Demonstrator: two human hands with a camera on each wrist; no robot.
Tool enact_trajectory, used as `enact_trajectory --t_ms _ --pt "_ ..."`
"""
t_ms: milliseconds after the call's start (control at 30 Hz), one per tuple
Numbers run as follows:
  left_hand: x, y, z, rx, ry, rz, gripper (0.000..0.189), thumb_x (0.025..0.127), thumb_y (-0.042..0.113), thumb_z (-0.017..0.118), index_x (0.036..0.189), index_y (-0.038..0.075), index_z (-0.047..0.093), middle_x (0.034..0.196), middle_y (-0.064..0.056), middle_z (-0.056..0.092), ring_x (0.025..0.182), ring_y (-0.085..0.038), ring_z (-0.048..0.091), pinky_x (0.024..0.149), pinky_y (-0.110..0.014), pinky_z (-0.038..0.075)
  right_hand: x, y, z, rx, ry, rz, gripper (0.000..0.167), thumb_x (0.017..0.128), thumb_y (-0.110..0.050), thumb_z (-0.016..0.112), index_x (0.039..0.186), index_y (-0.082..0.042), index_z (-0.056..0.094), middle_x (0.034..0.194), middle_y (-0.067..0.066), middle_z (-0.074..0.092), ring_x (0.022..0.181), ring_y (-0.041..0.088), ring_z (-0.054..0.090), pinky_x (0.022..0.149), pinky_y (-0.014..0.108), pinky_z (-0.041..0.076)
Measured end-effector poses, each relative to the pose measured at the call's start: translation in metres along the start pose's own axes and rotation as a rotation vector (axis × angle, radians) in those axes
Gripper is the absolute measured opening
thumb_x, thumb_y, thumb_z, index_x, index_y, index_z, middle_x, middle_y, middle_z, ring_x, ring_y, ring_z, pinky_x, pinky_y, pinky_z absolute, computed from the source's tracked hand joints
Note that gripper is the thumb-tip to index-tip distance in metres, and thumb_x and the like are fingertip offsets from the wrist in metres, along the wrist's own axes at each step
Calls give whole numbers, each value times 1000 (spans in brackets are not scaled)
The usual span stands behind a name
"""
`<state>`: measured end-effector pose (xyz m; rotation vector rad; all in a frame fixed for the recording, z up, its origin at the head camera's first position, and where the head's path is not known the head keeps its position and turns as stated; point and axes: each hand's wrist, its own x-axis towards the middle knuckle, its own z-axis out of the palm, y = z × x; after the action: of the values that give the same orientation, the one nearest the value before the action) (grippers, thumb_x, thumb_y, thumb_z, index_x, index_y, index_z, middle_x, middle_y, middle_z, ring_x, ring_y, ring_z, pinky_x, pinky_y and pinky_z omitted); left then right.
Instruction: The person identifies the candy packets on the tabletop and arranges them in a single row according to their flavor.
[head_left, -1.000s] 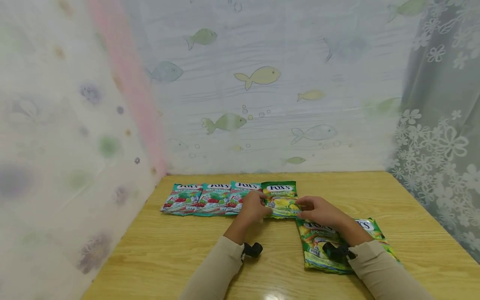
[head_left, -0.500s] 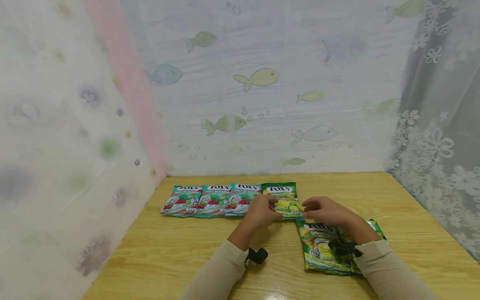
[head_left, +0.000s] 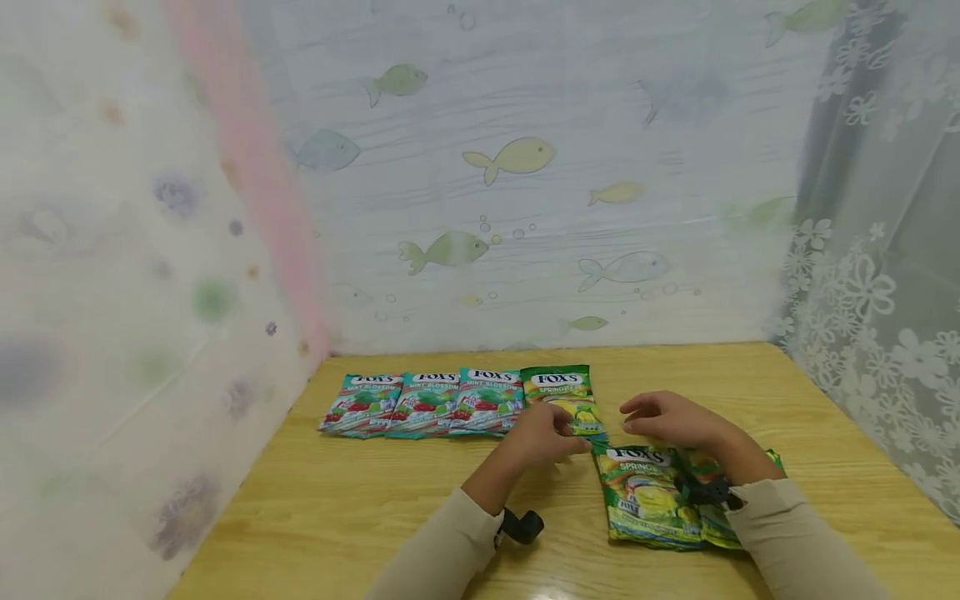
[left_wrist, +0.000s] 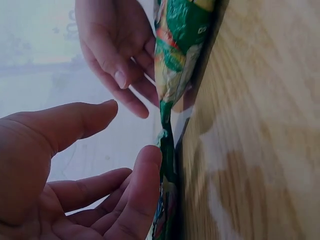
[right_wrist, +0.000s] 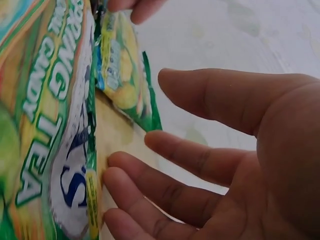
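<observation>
In the head view, three teal mint candy bags [head_left: 487,400] lie in a row, with a green Spring Tea candy bag [head_left: 558,383] at its right end. My left hand [head_left: 536,435] is over that green bag's lower left part, fingers apart and holding nothing. To its right, my right hand [head_left: 678,423] hovers with loosely bent fingers and nothing in them. Two more green candy bags [head_left: 645,492] lie in front, overlapping, partly under my right wrist and sleeve. The right wrist view shows a near green bag [right_wrist: 50,130] beside my fingertips [right_wrist: 120,180].
The bags lie on a wooden table [head_left: 360,517]. A fish-patterned sheet [head_left: 540,225] hangs behind its far edge. A flowered sheet [head_left: 180,350] borders the left side and a grey lace curtain [head_left: 877,275] the right.
My left hand has moved right and nearer, off the teal bags and partly across the green one. My right hand has drawn right, away from the green bag in the row.
</observation>
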<state>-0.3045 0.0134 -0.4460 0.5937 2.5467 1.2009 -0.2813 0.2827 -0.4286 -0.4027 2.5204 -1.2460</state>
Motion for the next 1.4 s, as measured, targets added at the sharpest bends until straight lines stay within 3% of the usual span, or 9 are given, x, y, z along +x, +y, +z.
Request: enact_trajectory --t_ms 200,300,500,833,1000,1100,1400 --pt "-14 4 4 -149 -137 -32 62 89 31 83 138 -1 62 92 -2 73 73 -19 73 68 -34 61 -5 1 -2 -25 -9 -36 55 104 -27 64 146 6 51 139 26 60 128 41 60 98 50 56" --pt "-18 5 8 -185 -170 -53 62 89 31 84 137 -1 62 87 -2 74 72 -20 74 67 -34 62 -10 1 -4 -68 16 -62 54 103 -27 65 144 6 53 138 26 60 126 41 60 94 48 58" --pt "-25 4 15 -223 -193 -88 65 89 32 83 140 -1 60 86 -3 74 72 -19 75 69 -35 62 -31 2 -5 -122 96 -91 50 104 -28 65 140 5 57 135 25 62 120 39 63 88 44 59" --pt "-36 0 21 -335 -254 -81 65 91 27 82 146 3 56 117 -5 73 77 -22 77 72 -36 62 -59 3 -4 -118 139 -26 44 104 -23 65 136 6 59 123 19 68 100 24 70 72 34 58" --pt "-40 2 24 -400 -298 -60 60 92 21 80 143 1 57 102 -6 77 76 -26 78 67 -37 63 -67 3 -1 -171 128 -8 41 102 -25 67 132 2 63 117 11 70 99 22 70 73 36 58" --pt "-43 3 27 -456 -323 -59 56 92 16 79 141 1 58 93 -7 77 77 -28 78 63 -37 63 -70 3 0 -176 124 14 41 101 -25 68 132 3 63 118 13 70 100 25 70 75 38 59" --pt "-48 4 31 -480 -333 -85 69 93 12 78 153 -2 45 100 -6 73 81 -31 78 66 -39 64 -77 8 -1 -104 93 37 51 100 -24 69 138 8 56 128 24 64 107 33 69 76 39 60"
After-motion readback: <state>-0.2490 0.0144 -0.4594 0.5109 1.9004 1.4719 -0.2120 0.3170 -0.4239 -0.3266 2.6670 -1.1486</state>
